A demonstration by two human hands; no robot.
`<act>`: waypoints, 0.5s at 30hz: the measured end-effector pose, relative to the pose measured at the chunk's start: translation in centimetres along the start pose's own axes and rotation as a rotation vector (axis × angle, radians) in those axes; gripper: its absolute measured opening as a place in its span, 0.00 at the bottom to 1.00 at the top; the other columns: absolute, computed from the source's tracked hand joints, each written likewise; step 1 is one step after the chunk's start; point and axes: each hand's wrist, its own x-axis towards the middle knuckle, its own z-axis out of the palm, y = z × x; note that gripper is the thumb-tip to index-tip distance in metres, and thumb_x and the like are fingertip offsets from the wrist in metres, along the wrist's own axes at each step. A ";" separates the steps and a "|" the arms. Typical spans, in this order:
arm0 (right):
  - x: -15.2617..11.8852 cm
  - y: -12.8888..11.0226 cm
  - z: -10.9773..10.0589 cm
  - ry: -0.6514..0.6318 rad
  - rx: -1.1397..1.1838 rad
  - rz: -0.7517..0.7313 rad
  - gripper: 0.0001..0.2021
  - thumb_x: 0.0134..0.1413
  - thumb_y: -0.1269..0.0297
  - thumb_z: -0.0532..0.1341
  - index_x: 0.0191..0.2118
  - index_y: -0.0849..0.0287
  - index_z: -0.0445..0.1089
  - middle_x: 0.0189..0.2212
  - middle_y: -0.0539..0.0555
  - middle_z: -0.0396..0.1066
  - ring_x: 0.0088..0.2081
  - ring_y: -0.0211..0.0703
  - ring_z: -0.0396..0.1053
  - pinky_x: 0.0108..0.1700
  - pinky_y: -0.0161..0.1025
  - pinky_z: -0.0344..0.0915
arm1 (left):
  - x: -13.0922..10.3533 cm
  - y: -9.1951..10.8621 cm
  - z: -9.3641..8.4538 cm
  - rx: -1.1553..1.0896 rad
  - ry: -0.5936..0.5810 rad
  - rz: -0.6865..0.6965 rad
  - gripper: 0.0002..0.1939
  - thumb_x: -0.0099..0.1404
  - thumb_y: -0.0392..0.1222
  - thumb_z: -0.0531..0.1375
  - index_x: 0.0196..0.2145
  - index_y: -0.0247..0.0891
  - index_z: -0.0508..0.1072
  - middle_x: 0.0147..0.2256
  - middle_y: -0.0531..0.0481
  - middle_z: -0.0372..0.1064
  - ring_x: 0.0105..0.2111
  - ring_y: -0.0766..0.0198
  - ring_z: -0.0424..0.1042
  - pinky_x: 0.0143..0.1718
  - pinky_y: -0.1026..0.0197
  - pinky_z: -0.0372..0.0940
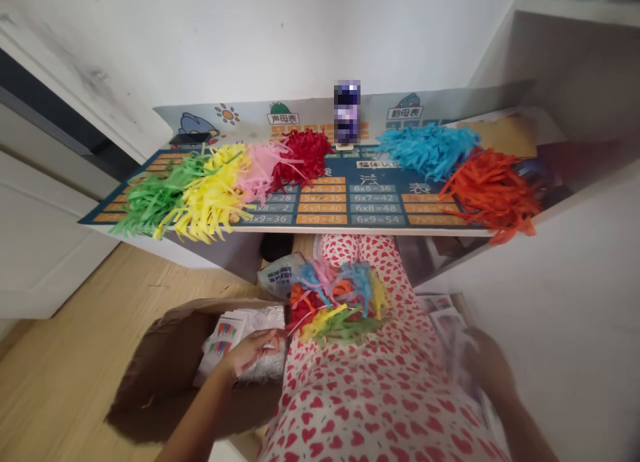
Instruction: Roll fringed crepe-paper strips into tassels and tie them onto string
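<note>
My left hand [257, 349] is closed in a pinch on a thin white string. That string runs to a multicoloured bunch of paper tassels [340, 299] lying on my lap, in red, blue, pink, yellow, orange and green. On the right, my right hand [483, 362] is smeared by motion beside printed sheets or packets [443, 315], and its fingers cannot be made out. Along the desk lie piles of paper strips: green [160, 194], yellow [213, 195], pink [260, 165], dark red [305, 157], blue [430, 150] and orange [493, 192].
An open cardboard box [150, 389] by my left leg holds white printed packets [225, 339] and clear plastic wrap. The desk [325, 215] has a times-table mat and a small pixelated upright item [347, 113] at the back. Walls stand behind and right.
</note>
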 end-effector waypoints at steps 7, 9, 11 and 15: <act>0.3 -11.2 4.5 -0.584 0.575 -0.201 0.20 0.54 0.49 0.57 0.42 0.57 0.77 0.41 0.59 0.77 0.43 0.53 0.74 0.48 0.46 0.69 | 0.7 -1.3 0.4 0.049 0.083 -0.001 0.31 0.48 0.70 0.64 0.19 0.35 0.69 0.40 0.35 0.74 0.47 0.48 0.70 0.48 0.52 0.65; 0.7 -12.5 3.2 -0.635 0.618 -0.167 0.20 0.54 0.47 0.57 0.35 0.57 0.78 0.33 0.57 0.77 0.37 0.51 0.73 0.43 0.45 0.70 | -0.3 0.2 -0.7 0.089 0.136 0.026 0.29 0.50 0.69 0.63 0.19 0.36 0.70 0.42 0.36 0.74 0.48 0.47 0.69 0.48 0.51 0.65; 1.6 -13.2 1.3 -0.651 0.741 -0.102 0.20 0.54 0.46 0.58 0.31 0.56 0.77 0.29 0.56 0.75 0.32 0.49 0.71 0.37 0.44 0.69 | -2.0 2.8 -2.3 0.135 0.187 0.068 0.26 0.53 0.66 0.62 0.20 0.37 0.72 0.45 0.39 0.74 0.49 0.48 0.68 0.47 0.52 0.65; 4.9 -15.3 -2.7 -0.700 1.047 0.046 0.19 0.53 0.45 0.60 0.28 0.56 0.75 0.18 0.52 0.65 0.20 0.39 0.59 0.22 0.37 0.58 | -6.7 10.7 -5.6 0.204 0.247 0.200 0.19 0.63 0.56 0.58 0.26 0.38 0.75 0.35 0.48 0.75 0.40 0.56 0.70 0.40 0.59 0.65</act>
